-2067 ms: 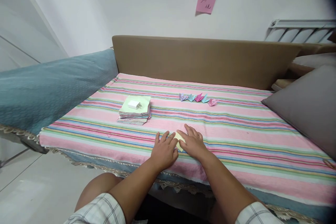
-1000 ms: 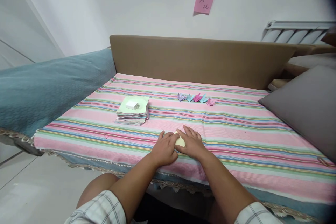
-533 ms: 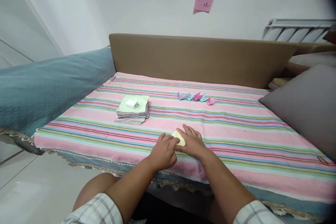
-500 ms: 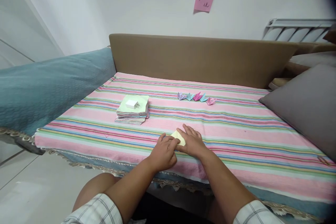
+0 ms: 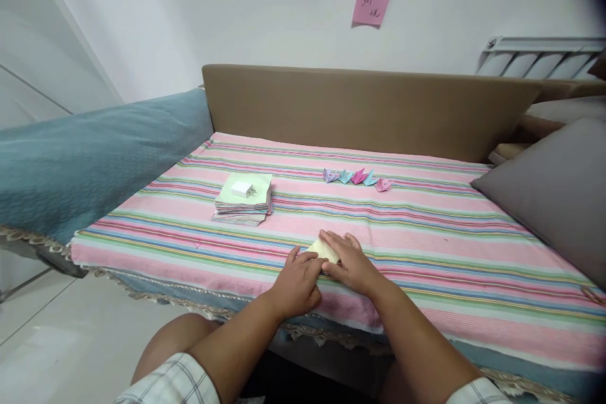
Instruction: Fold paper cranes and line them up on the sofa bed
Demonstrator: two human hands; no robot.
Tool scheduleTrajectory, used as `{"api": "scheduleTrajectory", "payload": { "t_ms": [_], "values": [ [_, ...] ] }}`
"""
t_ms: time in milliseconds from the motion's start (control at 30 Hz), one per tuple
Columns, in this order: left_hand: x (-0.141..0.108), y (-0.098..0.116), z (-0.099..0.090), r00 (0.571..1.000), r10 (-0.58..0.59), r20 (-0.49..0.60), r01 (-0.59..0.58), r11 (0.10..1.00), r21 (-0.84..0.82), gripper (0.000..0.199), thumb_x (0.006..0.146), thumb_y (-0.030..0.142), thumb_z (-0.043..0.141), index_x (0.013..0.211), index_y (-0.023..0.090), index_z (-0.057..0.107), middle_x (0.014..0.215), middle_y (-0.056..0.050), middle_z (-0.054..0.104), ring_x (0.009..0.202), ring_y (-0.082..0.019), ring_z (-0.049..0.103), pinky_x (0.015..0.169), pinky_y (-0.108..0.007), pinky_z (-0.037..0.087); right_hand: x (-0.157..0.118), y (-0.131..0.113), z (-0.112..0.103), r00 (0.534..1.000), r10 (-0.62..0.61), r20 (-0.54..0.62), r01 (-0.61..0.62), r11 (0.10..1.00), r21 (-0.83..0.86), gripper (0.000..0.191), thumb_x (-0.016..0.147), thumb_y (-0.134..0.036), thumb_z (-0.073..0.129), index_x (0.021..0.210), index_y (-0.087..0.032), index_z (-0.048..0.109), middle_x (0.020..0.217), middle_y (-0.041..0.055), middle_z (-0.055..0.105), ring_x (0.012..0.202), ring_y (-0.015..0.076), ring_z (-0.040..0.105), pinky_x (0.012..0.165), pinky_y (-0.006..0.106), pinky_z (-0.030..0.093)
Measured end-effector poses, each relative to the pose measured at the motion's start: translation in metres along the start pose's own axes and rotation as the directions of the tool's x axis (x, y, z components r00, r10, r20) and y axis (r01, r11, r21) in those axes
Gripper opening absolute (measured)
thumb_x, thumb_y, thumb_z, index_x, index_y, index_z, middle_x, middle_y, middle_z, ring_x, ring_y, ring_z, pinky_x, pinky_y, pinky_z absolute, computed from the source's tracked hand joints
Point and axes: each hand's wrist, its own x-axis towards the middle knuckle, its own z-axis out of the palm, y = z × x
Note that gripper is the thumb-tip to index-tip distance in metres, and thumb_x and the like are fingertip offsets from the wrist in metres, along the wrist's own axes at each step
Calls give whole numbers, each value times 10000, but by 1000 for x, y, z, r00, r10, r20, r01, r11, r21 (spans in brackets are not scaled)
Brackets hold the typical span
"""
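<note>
A small pale-yellow folded paper [image 5: 324,250] lies on the striped cloth, between my two hands and partly covered by them. My left hand [image 5: 298,281] holds its near left edge, with the thumb and fingertips pressed onto the paper. On the other side, my right hand [image 5: 349,263] grips the paper, its fingers laid over the top right part and its thumb at the near edge, close to my left fingertips. The underside of the paper is hidden.
Beyond my hands stands a row of several folded paper figures [image 5: 358,177] in purple, blue and pink. To the left, a white plug adapter [image 5: 243,189] rests on a stack of square paper [image 5: 258,199]. A grey cushion [image 5: 553,192] lies at the right.
My right fingers have come down flatter and closer together over the yellow paper, covering more of its upper right. My left hand stays at its near edge. The view has shifted slightly.
</note>
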Motion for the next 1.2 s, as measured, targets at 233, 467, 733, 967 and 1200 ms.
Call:
{"api": "scheduleTrajectory", "payload": {
  "t_ms": [233, 467, 733, 967, 1200],
  "values": [
    [-2, 3, 2, 999, 24, 31, -25, 998, 55, 546, 700, 153, 498, 1238, 241, 473, 1260, -38, 565, 1243, -237, 400, 1086, -524, 165, -3, 3, 11, 997, -28, 78, 31, 999, -28, 773, 865, -665, 218, 1465, -192, 96, 1470, 120, 299, 1350, 240, 279, 1099, 515, 122],
    [-9, 10, 3, 989, 143, 28, -145, 985, 90, 392, 768, 213, 527, 1157, 250, 553, 1262, -41, 570, 1178, -223, 458, 1082, -473, 202, 3, 7, 9, 996, 15, 83, -21, 997, 70, 636, 934, -532, 69, 1465, -195, -19, 1416, 109, 399, 1346, 196, 293, 1094, 510, 139],
    [2, 1, -1, 979, -64, -193, 65, 998, 0, 420, 749, 101, 395, 1114, 223, 562, 1152, -37, 626, 1107, -170, 522, 1082, -435, 243, 5, 5, 7, 994, 62, 87, -72, 991, 114, 594, 952, -465, 97, 1466, -194, -25, 1394, 98, 436, 1351, 189, 281, 1090, 498, 154],
    [11, -8, 9, 966, -204, -161, 222, 970, 103, 467, 770, 146, 450, 1235, 177, 471, 1175, -82, 612, 1226, -253, 431, 1074, -519, 233, 6, 2, 11, 990, 100, 95, -102, 995, 9, 633, 914, -390, 331, 1466, -243, 57, 1432, 70, 386, 1338, 164, 298, 1102, 465, 127],
    [10, -10, 8, 965, -220, -146, 233, 969, 86, 499, 742, 154, 469, 1240, 178, 472, 1186, -76, 605, 1215, -245, 439, 1076, -495, 243, 1, 9, 12, 985, 125, 121, -120, 991, -52, 792, 826, -498, 468, 1465, -251, 70, 1502, 70, 235, 1383, 195, 186, 1111, 470, 93]
  ]
}}
